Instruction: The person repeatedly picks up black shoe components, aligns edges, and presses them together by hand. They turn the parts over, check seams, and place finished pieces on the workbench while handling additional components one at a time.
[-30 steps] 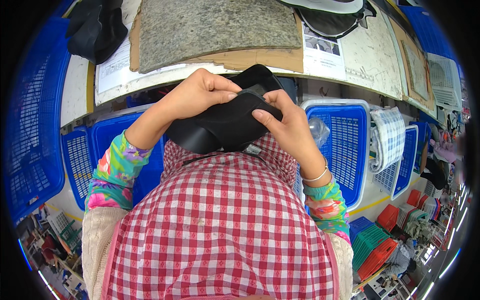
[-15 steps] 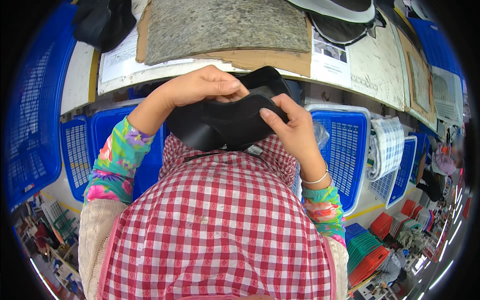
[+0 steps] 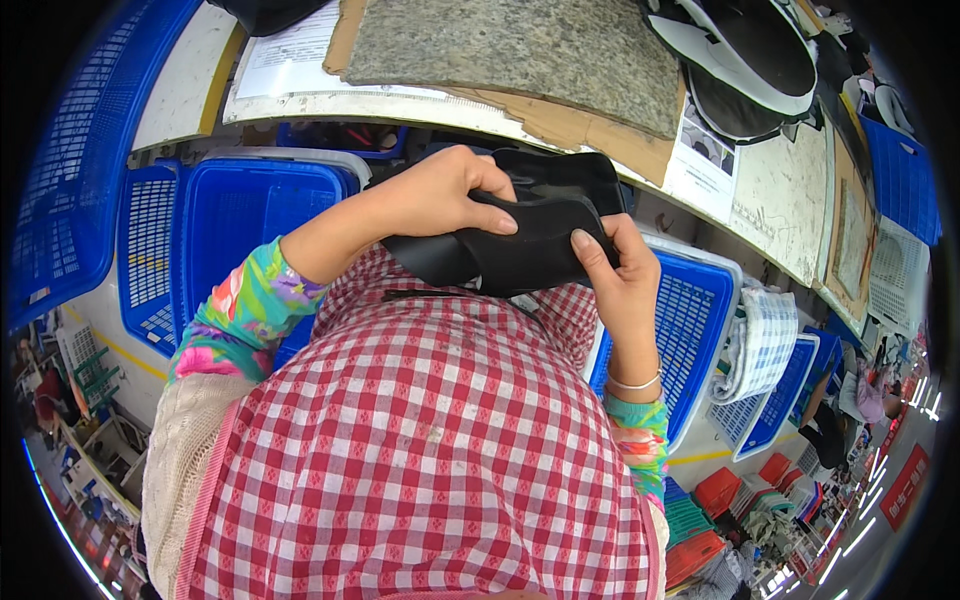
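Between my two hands is a black shoe upper (image 3: 535, 242), smooth, bendable and leather-like, held above my lap in front of the bench edge. My left hand (image 3: 445, 200) pinches its upper edge, thumb lying on the near face and the other fingers curled behind. At the right end, my right hand (image 3: 622, 270) grips the edge with its thumb on the near face and its fingers over the far side. A second black flap (image 3: 565, 175) rises behind the near edge. The fingertips behind the material are hidden.
A worn bench (image 3: 760, 225) carries a grey stone slab (image 3: 510, 50) on cardboard, printed sheets (image 3: 290, 50) and white-and-black shoe pieces (image 3: 745, 60). Blue baskets stand at left (image 3: 255, 215) and right (image 3: 690, 305). A checked cloth (image 3: 765, 345) hangs over another basket's rim.
My left hand has shifted right along the upper's edge, and its thumb now presses on the near face. The upper has moved right and is folded differently. The view has also turned somewhat.
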`<state>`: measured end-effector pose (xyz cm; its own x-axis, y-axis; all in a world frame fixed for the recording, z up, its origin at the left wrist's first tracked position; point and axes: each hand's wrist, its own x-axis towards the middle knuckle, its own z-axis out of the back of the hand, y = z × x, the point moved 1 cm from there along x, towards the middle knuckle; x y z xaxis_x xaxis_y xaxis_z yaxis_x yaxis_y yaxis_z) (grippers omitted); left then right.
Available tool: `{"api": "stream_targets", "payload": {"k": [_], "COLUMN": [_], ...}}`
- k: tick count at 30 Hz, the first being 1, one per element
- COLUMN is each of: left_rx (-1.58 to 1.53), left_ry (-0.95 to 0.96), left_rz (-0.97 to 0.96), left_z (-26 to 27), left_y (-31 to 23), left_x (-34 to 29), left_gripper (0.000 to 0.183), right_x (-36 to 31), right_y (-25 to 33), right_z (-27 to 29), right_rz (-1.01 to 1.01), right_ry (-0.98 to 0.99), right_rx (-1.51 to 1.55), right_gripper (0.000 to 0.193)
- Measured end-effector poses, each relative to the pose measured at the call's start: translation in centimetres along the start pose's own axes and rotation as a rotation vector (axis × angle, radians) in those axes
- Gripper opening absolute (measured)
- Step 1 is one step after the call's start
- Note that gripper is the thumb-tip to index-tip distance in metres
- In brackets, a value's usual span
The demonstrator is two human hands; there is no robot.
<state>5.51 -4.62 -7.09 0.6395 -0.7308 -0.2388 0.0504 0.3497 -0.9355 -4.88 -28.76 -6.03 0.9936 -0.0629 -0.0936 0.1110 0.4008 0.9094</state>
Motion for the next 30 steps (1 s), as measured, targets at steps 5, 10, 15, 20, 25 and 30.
{"api": "stream_targets", "payload": {"k": [5,10,15,20,25,30], "left_rx": [-0.193,-0.277,-0.051,0.219,-0.153,-0.462], "left_ry": [0.002,0.103,0.004,-0.17,-0.068,-0.046], "left_rz": [-0.054,0.003,0.048,-0.077,-0.083,0.002], "left_z": [-0.6,-0.9,-1.8,-2.0,-1.9,-2.5], "left_y": [0.9,0.6,0.1,0.3,0.2,0.2], "left_x": [-0.1,0.7,0.2,0.0,0.7,0.9], "left_gripper": [0.019,0.02,0.026,0.031,0.016,0.014], "right_x": [0.8,1.2,-0.5,0.3,1.3,2.0], "right_y": [-0.5,1.2,4.2,3.1,1.5,0.2], "right_z": [0.6,1.1,1.3,1.1,2.6,3.1], "right_rz": [-0.019,0.019,0.424,0.111,0.044,0.017], "right_ry": [0.083,0.105,-0.033,-0.009,0.03,0.041], "right_rx": [0.095,0.052,-0.471,-0.33,-0.066,-0.021], "right_gripper": [0.017,0.016,0.015,0.016,0.015,0.015]}}
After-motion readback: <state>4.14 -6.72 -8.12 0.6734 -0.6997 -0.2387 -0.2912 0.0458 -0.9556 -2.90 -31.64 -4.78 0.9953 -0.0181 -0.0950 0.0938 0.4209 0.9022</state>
